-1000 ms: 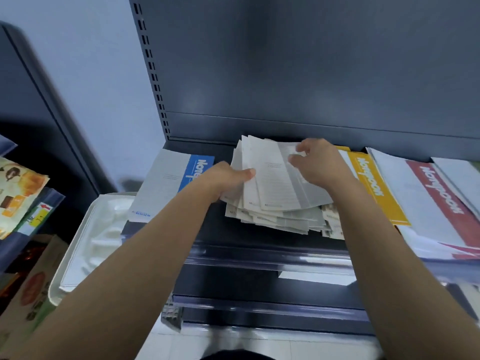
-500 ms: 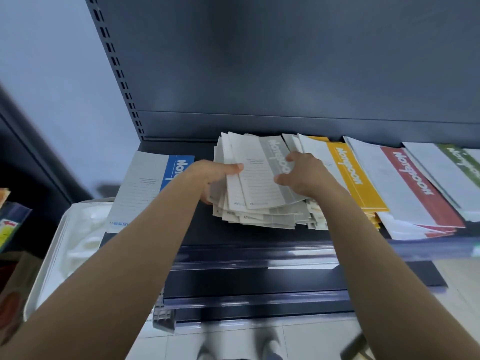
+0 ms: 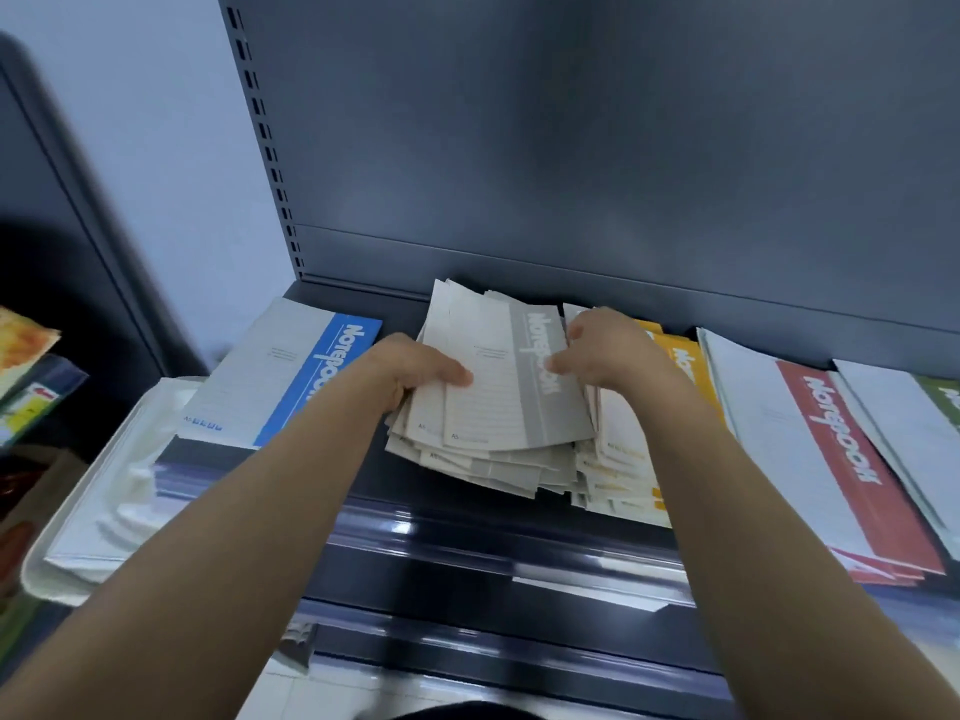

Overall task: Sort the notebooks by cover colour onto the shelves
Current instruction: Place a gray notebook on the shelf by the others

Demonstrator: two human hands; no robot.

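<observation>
a dark metal shelf [image 3: 441,504] carries notebooks laid flat in colour groups: a red pile [image 3: 831,459] at right beside a green cover [image 3: 940,397], a blue notebook [image 3: 280,371] at left, and a fanned grey stack [image 3: 498,397] in the middle, overlapping the yellow ones [image 3: 691,363]. the left hand [image 3: 410,371] grips the grey stack's left edge, thumb on top; the right hand [image 3: 608,350] pinches its right edge.

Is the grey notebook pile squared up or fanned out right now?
Fanned out: the grey notebook pile shows staggered corners and edges along its front.
</observation>
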